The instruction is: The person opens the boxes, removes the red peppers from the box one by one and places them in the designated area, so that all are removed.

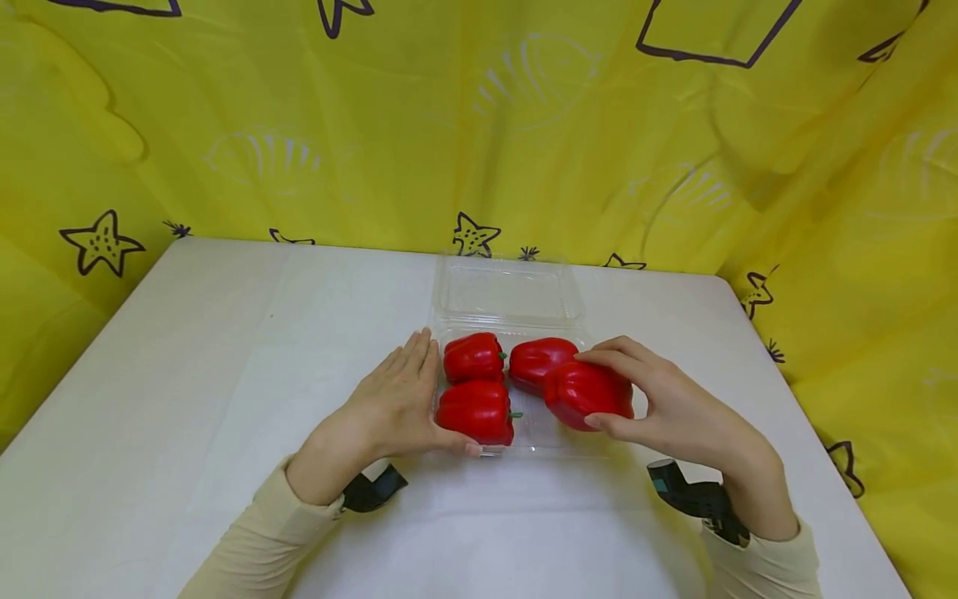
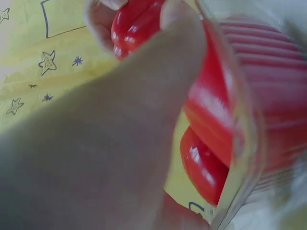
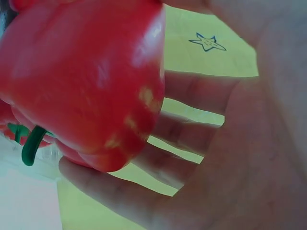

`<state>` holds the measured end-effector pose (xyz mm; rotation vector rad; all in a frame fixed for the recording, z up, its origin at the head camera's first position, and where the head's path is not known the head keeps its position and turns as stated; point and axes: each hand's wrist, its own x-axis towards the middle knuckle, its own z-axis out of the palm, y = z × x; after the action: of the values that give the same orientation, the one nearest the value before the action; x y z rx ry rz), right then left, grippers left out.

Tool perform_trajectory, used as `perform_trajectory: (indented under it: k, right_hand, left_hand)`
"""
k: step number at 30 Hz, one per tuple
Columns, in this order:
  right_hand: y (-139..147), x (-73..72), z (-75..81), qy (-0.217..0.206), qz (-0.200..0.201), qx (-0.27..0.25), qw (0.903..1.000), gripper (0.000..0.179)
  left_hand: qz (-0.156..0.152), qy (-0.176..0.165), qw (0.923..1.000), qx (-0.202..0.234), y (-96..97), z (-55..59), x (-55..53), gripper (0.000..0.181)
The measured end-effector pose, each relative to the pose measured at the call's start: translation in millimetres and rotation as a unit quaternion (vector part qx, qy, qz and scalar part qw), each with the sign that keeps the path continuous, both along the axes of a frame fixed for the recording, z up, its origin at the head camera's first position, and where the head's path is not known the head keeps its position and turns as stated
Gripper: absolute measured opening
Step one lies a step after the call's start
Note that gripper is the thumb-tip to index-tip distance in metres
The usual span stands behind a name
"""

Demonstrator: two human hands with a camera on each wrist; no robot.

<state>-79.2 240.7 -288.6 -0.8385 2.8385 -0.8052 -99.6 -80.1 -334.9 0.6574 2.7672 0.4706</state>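
One clear container (image 1: 535, 433) on a counter (image 1: 202, 391), lid (image 1: 509, 291) laid back behind it, three red peppers (image 1: 475, 412) inside. Left hand (image 1: 392, 399): fingers straight along the container's left side, holding nothing. Right hand (image 1: 677, 408): fingers and thumb parted wide, gripping a fourth red pepper (image 1: 587, 398) at the container's right front.
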Motion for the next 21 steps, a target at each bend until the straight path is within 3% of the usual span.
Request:
perform_trajectory:
  k: [10,21]
  right_hand:
    - [11,-2.6,0.7,0.084,-0.018,-0.032,0.9958,0.058]
    - [19,-10.2,-1.1,0.141,-0.043,-0.038,0.9884,0.063]
  left_hand:
    - [0.011,-0.006,0.9999,-0.012,5.7,-0.4,2.8,0.134]
    - [0.006,-0.004,0.9999,-0.009,3.5,1.1,4.2,0.135]
